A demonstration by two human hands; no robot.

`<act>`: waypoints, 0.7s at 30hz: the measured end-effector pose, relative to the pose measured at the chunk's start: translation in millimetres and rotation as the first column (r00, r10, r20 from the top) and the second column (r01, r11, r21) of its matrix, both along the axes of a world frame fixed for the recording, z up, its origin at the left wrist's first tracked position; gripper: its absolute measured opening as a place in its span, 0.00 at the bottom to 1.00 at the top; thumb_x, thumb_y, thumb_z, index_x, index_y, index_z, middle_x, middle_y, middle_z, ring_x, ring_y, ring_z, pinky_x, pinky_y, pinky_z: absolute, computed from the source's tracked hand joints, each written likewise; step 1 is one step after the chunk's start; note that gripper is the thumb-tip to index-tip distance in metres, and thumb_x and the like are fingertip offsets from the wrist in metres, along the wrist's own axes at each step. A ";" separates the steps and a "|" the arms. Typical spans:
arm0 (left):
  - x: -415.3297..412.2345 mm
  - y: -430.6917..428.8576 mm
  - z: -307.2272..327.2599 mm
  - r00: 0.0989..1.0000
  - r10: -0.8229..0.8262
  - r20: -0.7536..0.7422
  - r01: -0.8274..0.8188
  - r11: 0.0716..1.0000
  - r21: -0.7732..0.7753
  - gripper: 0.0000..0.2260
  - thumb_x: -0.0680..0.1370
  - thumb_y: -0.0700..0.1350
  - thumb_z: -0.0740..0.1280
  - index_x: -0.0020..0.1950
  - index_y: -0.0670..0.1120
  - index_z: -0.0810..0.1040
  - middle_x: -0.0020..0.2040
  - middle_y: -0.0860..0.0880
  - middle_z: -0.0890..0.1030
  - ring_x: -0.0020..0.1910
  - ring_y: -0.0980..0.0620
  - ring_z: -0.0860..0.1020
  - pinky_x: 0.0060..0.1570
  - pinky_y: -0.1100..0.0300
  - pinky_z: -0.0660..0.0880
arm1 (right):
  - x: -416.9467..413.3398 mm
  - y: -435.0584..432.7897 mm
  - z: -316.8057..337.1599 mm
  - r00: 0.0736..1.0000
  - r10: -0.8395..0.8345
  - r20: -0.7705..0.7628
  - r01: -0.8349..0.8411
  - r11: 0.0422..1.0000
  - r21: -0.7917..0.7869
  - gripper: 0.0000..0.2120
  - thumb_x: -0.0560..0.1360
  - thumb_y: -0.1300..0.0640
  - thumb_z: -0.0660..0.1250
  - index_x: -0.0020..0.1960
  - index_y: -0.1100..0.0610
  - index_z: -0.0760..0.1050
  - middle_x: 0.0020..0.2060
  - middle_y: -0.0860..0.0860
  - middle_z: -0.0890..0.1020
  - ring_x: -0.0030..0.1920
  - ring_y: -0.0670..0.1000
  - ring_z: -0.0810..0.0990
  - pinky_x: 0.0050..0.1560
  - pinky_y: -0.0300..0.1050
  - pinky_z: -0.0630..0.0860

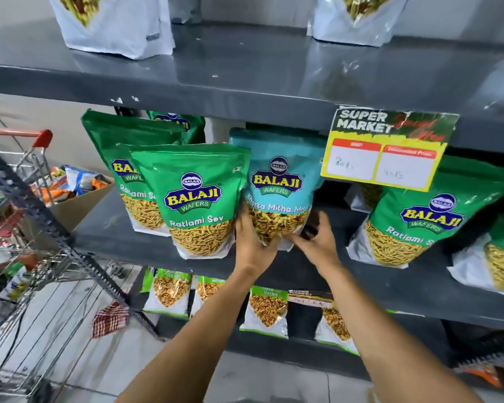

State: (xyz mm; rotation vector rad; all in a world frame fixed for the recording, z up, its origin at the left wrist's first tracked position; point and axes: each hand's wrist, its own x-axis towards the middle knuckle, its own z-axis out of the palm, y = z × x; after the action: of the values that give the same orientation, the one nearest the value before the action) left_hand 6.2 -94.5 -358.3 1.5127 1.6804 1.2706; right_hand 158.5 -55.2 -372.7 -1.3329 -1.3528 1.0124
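Note:
A teal Balaji Khatta Mitha Mix pouch (277, 181) stands upright on the dark grey middle shelf (105, 228). My left hand (252, 242) grips its lower left corner, thumb on the front. My right hand (317, 241) touches the pouch's lower right edge with curled fingers; whether it holds anything else is hidden. Green Balaji Ratlami Sev pouches (195, 199) stand just left of the teal one, touching it.
More green Sev pouches (413, 222) lean at the right. A yellow price tag (387, 149) hangs from the upper shelf (245, 82), which carries white pouches (114, 21). A shopping cart (21, 228) and a cardboard box (79, 205) stand left. Smaller packets (268, 309) fill the lower shelf.

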 end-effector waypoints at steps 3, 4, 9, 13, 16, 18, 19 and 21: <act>1.5 9.3 -3.5 0.996 0.048 0.080 -0.047 0.999 -0.015 0.43 0.69 0.43 0.76 0.76 0.41 0.54 0.74 0.41 0.64 0.75 0.46 0.61 0.75 0.52 0.58 | 4.0 14.1 8.5 0.992 0.107 0.063 -0.104 0.993 -0.052 0.30 0.60 0.57 0.81 0.56 0.47 0.71 0.54 0.47 0.81 0.53 0.37 0.79 0.54 0.37 0.76; 0.2 10.8 -5.5 0.993 0.058 0.107 -0.058 0.998 0.004 0.41 0.67 0.41 0.77 0.75 0.40 0.58 0.70 0.43 0.67 0.71 0.47 0.65 0.72 0.58 0.60 | 7.7 17.4 8.5 0.988 0.135 0.075 -0.130 0.989 -0.064 0.29 0.60 0.59 0.81 0.55 0.44 0.71 0.53 0.45 0.81 0.52 0.37 0.79 0.55 0.39 0.77; -8.5 18.1 -10.3 0.990 -0.054 0.132 0.057 0.998 -0.022 0.39 0.62 0.42 0.80 0.66 0.43 0.63 0.58 0.47 0.73 0.59 0.49 0.74 0.62 0.66 0.70 | 44.4 20.6 9.2 0.989 0.142 0.041 -0.135 0.981 -0.138 0.29 0.60 0.66 0.79 0.59 0.57 0.74 0.54 0.53 0.83 0.55 0.49 0.81 0.62 0.53 0.76; -13.1 28.4 -15.0 0.973 -0.171 0.157 0.187 0.978 -0.093 0.44 0.60 0.46 0.83 0.70 0.47 0.64 0.61 0.50 0.72 0.64 0.51 0.73 0.67 0.57 0.70 | 55.8 14.4 13.1 0.971 0.237 0.021 -0.228 0.953 -0.199 0.36 0.62 0.69 0.77 0.64 0.54 0.68 0.57 0.51 0.80 0.56 0.44 0.78 0.58 0.40 0.77; -13.9 30.4 -16.3 0.955 -0.208 0.212 0.236 0.965 -0.118 0.42 0.60 0.43 0.83 0.70 0.46 0.66 0.66 0.46 0.73 0.66 0.50 0.73 0.70 0.53 0.69 | 54.5 15.3 10.1 0.967 0.250 0.050 -0.234 0.949 -0.211 0.36 0.59 0.69 0.79 0.62 0.53 0.69 0.55 0.49 0.81 0.57 0.47 0.78 0.56 0.41 0.76; -14.1 30.2 -14.8 0.931 -0.215 0.296 0.265 0.954 -0.140 0.43 0.61 0.37 0.82 0.71 0.44 0.65 0.66 0.44 0.76 0.66 0.49 0.75 0.68 0.50 0.72 | 53.8 15.2 10.3 0.972 0.228 0.051 -0.213 0.955 -0.207 0.35 0.58 0.68 0.80 0.60 0.52 0.71 0.55 0.52 0.81 0.57 0.50 0.79 0.56 0.45 0.76; -14.2 30.0 -13.3 0.926 -0.210 0.314 0.266 0.953 -0.147 0.43 0.60 0.36 0.82 0.71 0.44 0.65 0.66 0.44 0.77 0.66 0.48 0.75 0.67 0.48 0.73 | 53.9 14.1 11.2 0.973 0.224 0.056 -0.209 0.958 -0.196 0.35 0.58 0.68 0.80 0.60 0.52 0.71 0.56 0.53 0.81 0.57 0.50 0.79 0.55 0.43 0.77; -14.0 28.1 -11.2 0.915 -0.217 0.340 0.279 0.949 -0.145 0.43 0.58 0.37 0.82 0.70 0.45 0.67 0.65 0.44 0.78 0.65 0.47 0.75 0.65 0.47 0.74 | 55.3 7.5 16.9 0.973 0.221 0.060 -0.208 0.962 -0.175 0.35 0.58 0.68 0.80 0.61 0.53 0.71 0.56 0.53 0.81 0.55 0.48 0.79 0.50 0.35 0.77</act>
State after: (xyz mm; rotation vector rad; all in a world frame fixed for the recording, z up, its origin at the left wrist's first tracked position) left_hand -7.8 -66.4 -369.5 1.2793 1.3121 1.1132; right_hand 213.8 -47.7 -355.9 -1.3827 -1.5240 1.2550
